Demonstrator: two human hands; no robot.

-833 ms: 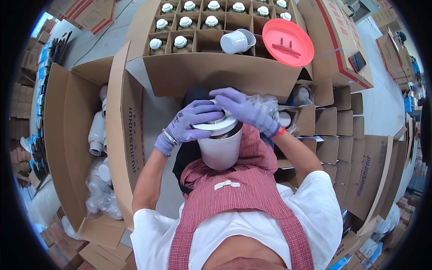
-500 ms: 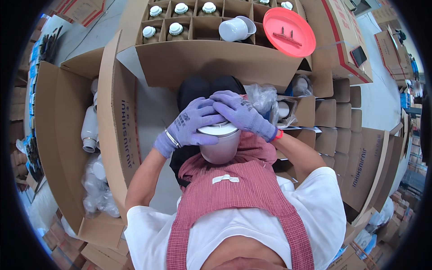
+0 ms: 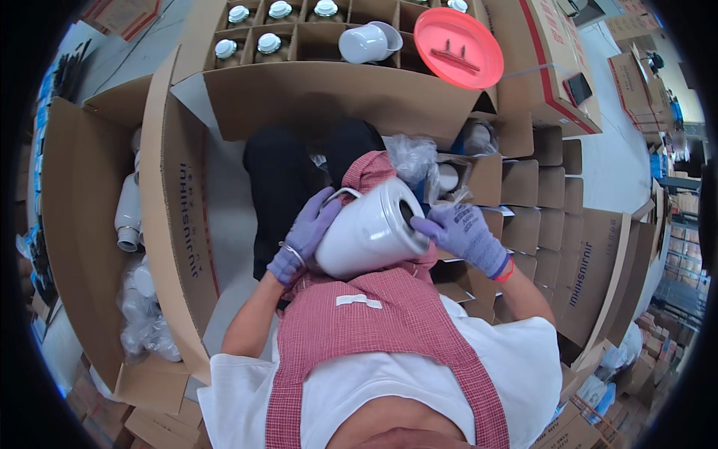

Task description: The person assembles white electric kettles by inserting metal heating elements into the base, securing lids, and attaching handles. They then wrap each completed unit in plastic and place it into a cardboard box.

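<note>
A glossy white jug (image 3: 370, 233) with a loop handle lies tilted across my lap, its end with a dark round opening facing right. My left hand (image 3: 305, 233), in a purple glove, is wrapped round its left side, close to the handle. My right hand (image 3: 465, 233), gloved the same way, has its fingers curled at the rim of the opening; the fingertips are partly hidden there. Beneath the jug is my red checked apron (image 3: 359, 310).
Ahead stands a divided carton (image 3: 314, 90) holding several white-capped bottles, a white cup (image 3: 366, 43) and a red round lid (image 3: 479, 49) with screws. Left, an open carton (image 3: 78, 247) contains white jug bodies. Right are cardboard dividers (image 3: 538, 183) and plastic bags (image 3: 411, 161).
The jug went from upright under both hands to tilted, with its opening toward the right. My right hand moved right and my left hand slid down its side. The view shifted slightly.
</note>
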